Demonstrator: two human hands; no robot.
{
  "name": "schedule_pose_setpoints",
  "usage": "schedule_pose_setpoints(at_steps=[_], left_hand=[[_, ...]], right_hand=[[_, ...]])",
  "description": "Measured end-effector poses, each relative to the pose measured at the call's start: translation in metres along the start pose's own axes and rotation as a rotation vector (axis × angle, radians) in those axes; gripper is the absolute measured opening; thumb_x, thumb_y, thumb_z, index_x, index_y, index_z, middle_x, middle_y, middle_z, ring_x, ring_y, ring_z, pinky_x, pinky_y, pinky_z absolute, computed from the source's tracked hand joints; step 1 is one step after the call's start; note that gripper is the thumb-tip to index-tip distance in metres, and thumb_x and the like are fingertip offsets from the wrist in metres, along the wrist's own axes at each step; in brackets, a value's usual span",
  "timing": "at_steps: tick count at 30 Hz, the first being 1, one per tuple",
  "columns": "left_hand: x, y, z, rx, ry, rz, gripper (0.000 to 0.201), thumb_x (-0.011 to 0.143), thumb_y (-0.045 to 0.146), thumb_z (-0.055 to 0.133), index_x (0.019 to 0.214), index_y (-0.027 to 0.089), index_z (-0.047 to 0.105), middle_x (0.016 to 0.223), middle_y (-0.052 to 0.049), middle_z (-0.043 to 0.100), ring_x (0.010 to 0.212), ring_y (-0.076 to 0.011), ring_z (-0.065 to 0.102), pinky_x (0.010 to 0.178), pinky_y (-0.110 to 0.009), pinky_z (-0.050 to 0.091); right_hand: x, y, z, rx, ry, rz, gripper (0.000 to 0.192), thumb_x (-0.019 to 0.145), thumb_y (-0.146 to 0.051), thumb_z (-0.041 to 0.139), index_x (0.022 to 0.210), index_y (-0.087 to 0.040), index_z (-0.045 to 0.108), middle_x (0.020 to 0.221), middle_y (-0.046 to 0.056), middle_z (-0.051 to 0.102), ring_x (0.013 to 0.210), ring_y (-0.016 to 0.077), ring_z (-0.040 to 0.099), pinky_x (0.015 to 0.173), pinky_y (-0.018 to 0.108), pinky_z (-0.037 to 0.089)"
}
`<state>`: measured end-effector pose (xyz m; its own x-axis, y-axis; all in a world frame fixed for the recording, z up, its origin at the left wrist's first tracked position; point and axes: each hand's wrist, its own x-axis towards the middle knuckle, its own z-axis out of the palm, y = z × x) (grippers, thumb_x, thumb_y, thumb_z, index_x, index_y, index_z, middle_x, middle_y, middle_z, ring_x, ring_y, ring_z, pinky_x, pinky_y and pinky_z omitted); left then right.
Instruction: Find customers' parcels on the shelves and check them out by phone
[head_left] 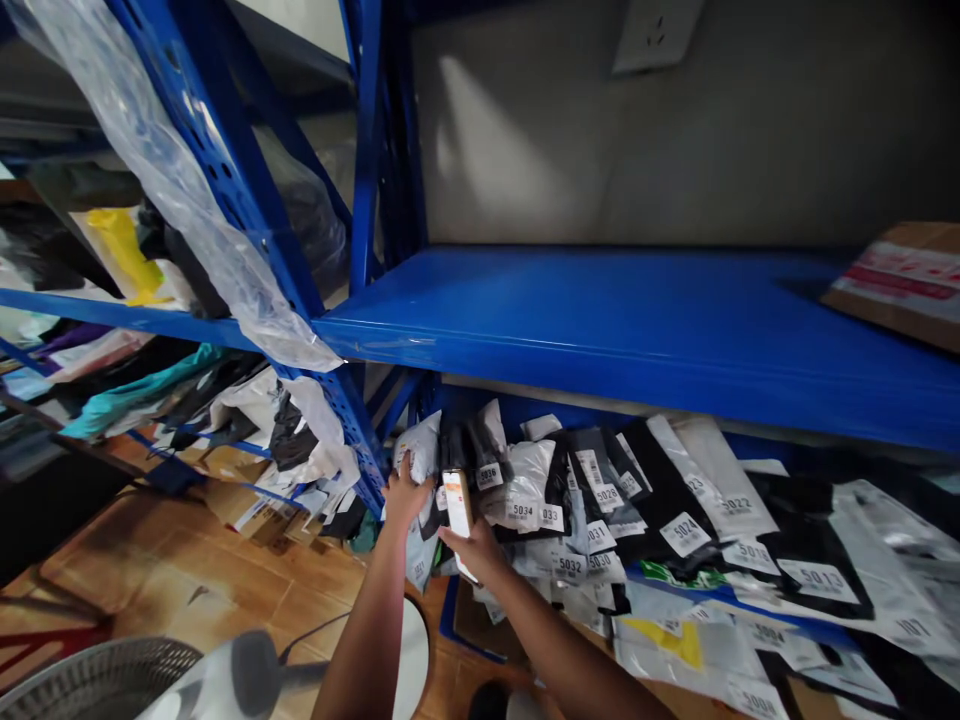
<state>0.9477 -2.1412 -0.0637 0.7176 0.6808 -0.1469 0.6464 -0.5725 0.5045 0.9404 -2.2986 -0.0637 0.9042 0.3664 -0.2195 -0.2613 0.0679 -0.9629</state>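
A grey plastic mailer bag [420, 455], standing at the lower shelf's left end, is being gripped by the left hand [405, 495]; the right hand [476, 545] is clasping a lit smartphone [457, 505] beside it. Keeping the screen steady beside the labels would probably help.

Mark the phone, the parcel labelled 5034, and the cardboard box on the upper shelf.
phone [457, 503], head view, on its lit screen
parcel 5034 [525, 480], head view, on its grey wrap above the label
cardboard box [900, 285], head view, on its taped top
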Motion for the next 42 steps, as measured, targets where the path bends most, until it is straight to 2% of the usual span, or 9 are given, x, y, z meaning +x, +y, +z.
schedule_pose_setpoints(at_steps=[11, 19, 23, 25, 27, 30, 32, 35, 42], left_hand=[[-0.001, 0.025, 0.035, -0.018, -0.118, 0.034, 0.089, 0.071, 0.05, 0.06, 0.146, 0.032, 0.016, 0.149, -0.018, 0.021, 0.134, -0.0437, 0.026, 0.099, -0.052, 0.031], [0.006, 0.04, 0.013, -0.276, -0.166, 0.105, 0.072, 0.07, 0.045, 0.065, 0.137, 0.028, 0.042, 0.142, -0.011, 0.043, 0.135, -0.0329, 0.031, 0.111, -0.045, 0.019], [-0.068, 0.047, 0.009, -0.501, 0.034, -0.028, 0.06, 0.088, 0.045, 0.036, 0.139, 0.015, 0.036, 0.146, -0.016, 0.037, 0.142, -0.0298, 0.017, 0.112, -0.045, 0.018], [-0.131, 0.053, 0.017, -0.629, 0.056, -0.101, 0.064, 0.088, 0.054, 0.028, 0.131, 0.009, 0.046, 0.133, -0.021, 0.051, 0.134, -0.0352, 0.034, 0.106, -0.05, 0.03], [-0.2, 0.064, 0.025, -0.797, -0.055, -0.106, 0.065, 0.083, 0.065, 0.034, 0.115, 0.015, 0.06, 0.109, -0.016, 0.067, 0.112, -0.0341, 0.058, 0.091, -0.046, 0.046], [-0.287, 0.087, 0.031, -1.457, -0.512, -0.204, 0.061, 0.066, 0.059, 0.066, 0.105, 0.012, 0.063, 0.097, -0.013, 0.071, 0.1, -0.0315, 0.064, 0.089, -0.042, 0.049], [-0.324, 0.101, 0.029, -1.673, -0.477, -0.254, 0.063, 0.055, 0.04, 0.081, 0.107, 0.013, 0.06, 0.095, -0.011, 0.072, 0.095, -0.0286, 0.066, 0.089, -0.04, 0.05], [-0.358, 0.111, 0.026, -1.661, -0.254, -0.193, 0.07, 0.049, 0.028, 0.086, 0.111, 0.015, 0.055, 0.098, -0.01, 0.073, 0.09, -0.0261, 0.068, 0.089, -0.04, 0.051], [-0.426, 0.115, 0.024, -1.428, -0.163, -0.042, 0.063, 0.049, 0.041, 0.086, 0.1, 0.016, 0.058, 0.099, -0.011, 0.072, 0.089, -0.0266, 0.068, 0.085, -0.041, 0.053]], right_hand=[[-0.067, -0.075, -0.121, 0.515, 0.038, 0.059, 0.076, 0.047, -0.043, 0.087, 0.115, -0.021, 0.06, 0.105, 0.017, 0.072, 0.09, 0.0387, 0.068, 0.086, 0.058, 0.049], [-0.111, -0.087, -0.141, 0.749, 0.072, -0.109, 0.103, 0.044, -0.046, 0.086, 0.136, -0.036, 0.041, 0.13, 0.012, 0.059, 0.087, 0.0346, 0.067, 0.084, 0.057, 0.049], [-0.129, -0.081, -0.154, 0.851, 0.032, -0.165, 0.103, 0.04, -0.052, 0.084, 0.134, -0.038, 0.044, 0.122, 0.012, 0.065, 0.064, 0.026, 0.065, 0.069, 0.051, 0.053], [-0.143, -0.079, -0.166, 0.888, 0.012, -0.149, 0.1, 0.038, -0.053, 0.084, 0.13, -0.041, 0.047, 0.118, 0.01, 0.067, 0.062, 0.0255, 0.065, 0.063, 0.048, 0.053], [-0.161, -0.077, -0.181, 0.891, -0.004, -0.106, 0.098, 0.036, -0.054, 0.084, 0.127, -0.043, 0.049, 0.116, 0.008, 0.069, 0.062, 0.0255, 0.065, 0.062, 0.047, 0.053], [-0.193, -0.067, -0.215, 0.813, -0.071, 0.029, 0.101, 0.035, -0.052, 0.085, 0.128, -0.038, 0.049, 0.108, 0.009, 0.072, 0.068, 0.0295, 0.068, 0.067, 0.049, 0.054], [-0.216, -0.055, -0.242, 0.734, -0.114, 0.136, 0.104, 0.037, -0.047, 0.087, 0.131, -0.03, 0.047, 0.1, 0.012, 0.074, 0.077, 0.0335, 0.07, 0.073, 0.05, 0.054], [-0.247, -0.032, -0.28, 0.618, -0.105, 0.24, 0.104, 0.046, -0.038, 0.088, 0.136, -0.023, 0.04, 0.091, 0.012, 0.076, 0.084, 0.0345, 0.07, 0.077, 0.049, 0.054], [-0.286, -0.008, -0.341, 0.388, 0.025, 0.327, 0.103, 0.051, -0.034, 0.087, 0.14, -0.022, 0.035, 0.079, 0.004, 0.077, 0.082, 0.0345, 0.071, 0.078, 0.049, 0.057]])
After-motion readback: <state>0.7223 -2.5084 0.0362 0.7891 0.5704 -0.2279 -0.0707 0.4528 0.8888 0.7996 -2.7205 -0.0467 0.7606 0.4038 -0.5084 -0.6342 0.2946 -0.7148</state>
